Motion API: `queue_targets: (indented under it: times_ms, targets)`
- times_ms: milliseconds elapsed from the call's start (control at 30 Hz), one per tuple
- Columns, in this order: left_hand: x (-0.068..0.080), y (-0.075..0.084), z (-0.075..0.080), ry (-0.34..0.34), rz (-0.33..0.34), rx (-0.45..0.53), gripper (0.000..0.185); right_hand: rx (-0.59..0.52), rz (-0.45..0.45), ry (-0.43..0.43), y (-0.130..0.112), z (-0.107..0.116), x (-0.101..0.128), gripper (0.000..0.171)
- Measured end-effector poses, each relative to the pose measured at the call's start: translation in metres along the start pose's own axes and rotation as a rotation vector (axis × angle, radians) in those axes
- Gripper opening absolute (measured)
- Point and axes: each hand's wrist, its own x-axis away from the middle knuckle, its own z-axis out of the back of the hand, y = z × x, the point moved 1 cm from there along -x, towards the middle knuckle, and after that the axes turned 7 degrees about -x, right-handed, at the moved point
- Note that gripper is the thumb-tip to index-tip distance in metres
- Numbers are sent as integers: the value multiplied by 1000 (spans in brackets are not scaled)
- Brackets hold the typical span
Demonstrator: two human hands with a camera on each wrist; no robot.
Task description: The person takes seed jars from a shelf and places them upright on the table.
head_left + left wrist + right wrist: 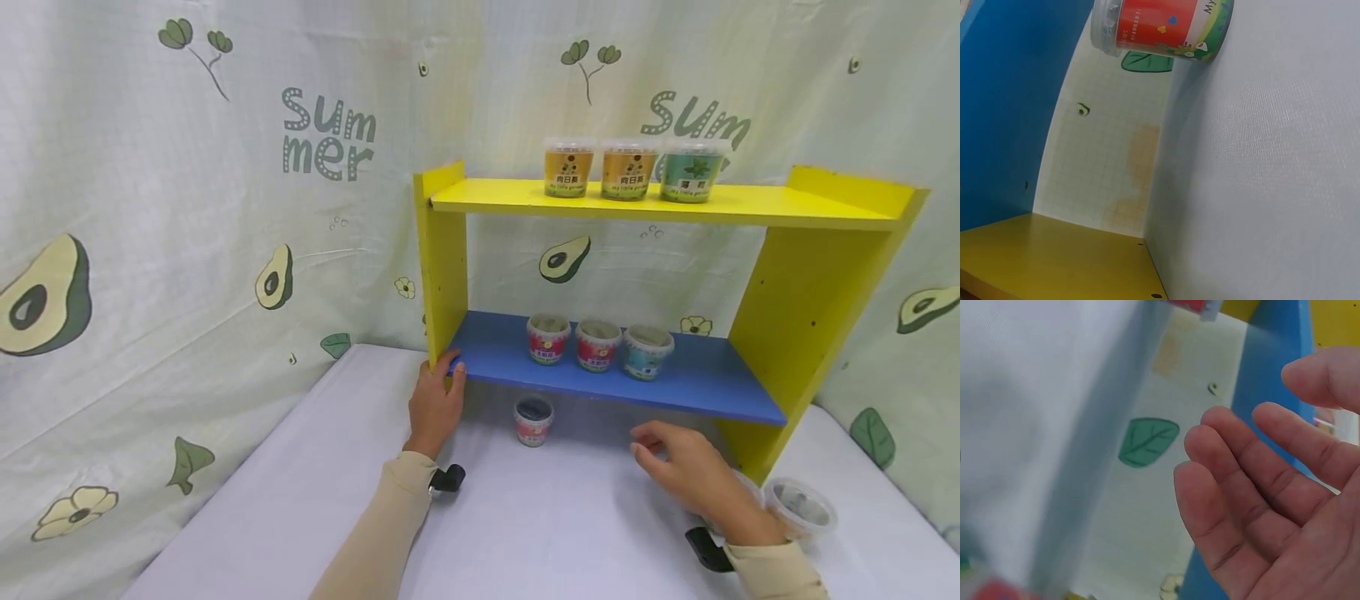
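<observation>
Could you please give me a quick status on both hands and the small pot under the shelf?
Left hand grips blue shelf corner. Right hand open, empty. Red pot upright on table, untouched, path clear.

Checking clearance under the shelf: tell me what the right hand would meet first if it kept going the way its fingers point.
Probably the small red tub on the table, though the right hand may pass beside it.

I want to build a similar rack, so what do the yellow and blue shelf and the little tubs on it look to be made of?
The shelf looks like painted wooden board, matt yellow with a blue lower board: flat panels, square cut edges, small fixing holes. The tubs look like clear plastic with glossy printed labels; the one under the shelf shows a translucent rim. The left hand grips the shelf's side.
</observation>
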Motion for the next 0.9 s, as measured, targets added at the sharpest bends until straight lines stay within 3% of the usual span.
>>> queue_targets:
  times_ms: [400, 900]
  targets:
    - [3, 0, -2, 10, -7, -3, 39, -152, 3, -18, -1, -32, -19, 26]
    - [-1, -1, 1, -14, 7, -1, 42, -308, -89, -30, -4, -65, -47, 56]
